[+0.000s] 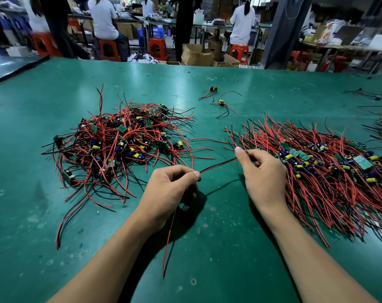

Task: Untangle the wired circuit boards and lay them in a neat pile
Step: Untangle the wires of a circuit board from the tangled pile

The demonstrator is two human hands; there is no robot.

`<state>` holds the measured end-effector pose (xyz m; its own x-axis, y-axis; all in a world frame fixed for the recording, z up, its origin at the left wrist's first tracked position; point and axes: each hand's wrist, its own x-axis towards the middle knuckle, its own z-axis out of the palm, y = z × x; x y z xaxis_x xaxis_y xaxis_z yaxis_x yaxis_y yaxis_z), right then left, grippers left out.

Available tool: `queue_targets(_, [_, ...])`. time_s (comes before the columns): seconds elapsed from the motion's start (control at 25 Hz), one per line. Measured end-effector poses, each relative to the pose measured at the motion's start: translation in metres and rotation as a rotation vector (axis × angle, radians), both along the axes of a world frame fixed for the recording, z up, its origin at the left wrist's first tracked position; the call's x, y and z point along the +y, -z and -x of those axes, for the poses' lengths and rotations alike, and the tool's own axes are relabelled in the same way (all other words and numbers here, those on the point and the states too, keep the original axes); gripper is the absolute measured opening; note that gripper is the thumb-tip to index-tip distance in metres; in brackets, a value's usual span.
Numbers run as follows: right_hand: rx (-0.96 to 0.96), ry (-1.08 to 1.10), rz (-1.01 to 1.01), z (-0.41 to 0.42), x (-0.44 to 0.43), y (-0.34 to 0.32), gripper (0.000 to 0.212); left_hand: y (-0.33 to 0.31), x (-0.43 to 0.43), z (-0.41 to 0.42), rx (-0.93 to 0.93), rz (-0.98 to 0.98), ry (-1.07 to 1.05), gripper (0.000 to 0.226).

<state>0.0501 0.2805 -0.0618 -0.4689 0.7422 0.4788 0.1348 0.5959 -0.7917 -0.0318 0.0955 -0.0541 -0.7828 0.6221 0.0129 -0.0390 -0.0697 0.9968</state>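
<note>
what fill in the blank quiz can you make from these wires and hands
The tangled heap lies on the person's ____ side, the neat pile opposite.
The left hand and right hand pinch one ____ stretched between them.
Beyond both piles, ____ loose boards lie on the green table.
Missing: left; wire; two.

The wide green table covering (pixel 207 84) looks like rubber: smooth, with a soft shine, but scuffed and spotted. The thin red and black wires (pixel 111 169) have smooth plastic coats. The brown cardboard boxes (pixel 196 54) are matt. The red plastic stools (pixel 157 48) shine slightly.
</note>
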Motion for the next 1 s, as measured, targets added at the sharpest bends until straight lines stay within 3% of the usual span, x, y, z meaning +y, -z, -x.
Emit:
queue_targets(0.04, [0.068,-0.061,0.163,0.001,0.001,-0.003,0.017,0.0,0.0,0.0,-0.001,-0.002,0.001,0.016])
queue_targets(0.12, [0.249,-0.277,0.672,0.002,-0.005,-0.011,0.018,0.0,0.0,-0.001,-0.013,-0.01,0.0,0.016])
queue_targets(0.2, [0.209,-0.452,0.948,0.003,-0.017,-0.014,0.022,-0.001,0.0,0.0,-0.025,-0.01,-0.002,0.015])
queue_targets(0.32, [-0.056,-0.685,0.855,0.002,-0.041,-0.016,0.019,-0.003,0.0,0.0,-0.03,-0.008,0.018,0.015])
queue_targets(0.4, [-0.11,-0.715,0.775,0.002,-0.047,-0.014,0.014,-0.003,0.0,0.0,-0.016,0.0,0.025,0.016])
queue_targets(0.56, [-0.004,-0.514,0.856,0.006,-0.038,-0.011,0.02,-0.001,0.003,-0.001,0.037,0.051,0.037,0.017])
queue_targets(0.68, [0.131,-0.386,0.907,0.008,-0.028,-0.013,0.013,-0.001,0.005,-0.001,0.076,0.074,0.049,0.017])
queue_targets(0.76, [0.222,-0.297,0.905,0.007,-0.02,-0.013,0.024,-0.001,0.005,-0.002,0.094,0.083,0.065,0.017])
queue_targets(0.84, [0.274,-0.216,0.883,0.006,-0.015,-0.014,0.019,-0.001,0.005,-0.002,0.108,0.084,0.077,0.017])
queue_targets(1.0, [0.316,-0.23,0.897,0.007,-0.012,-0.013,0.013,-0.001,0.003,-0.001,0.11,0.079,0.073,0.017])
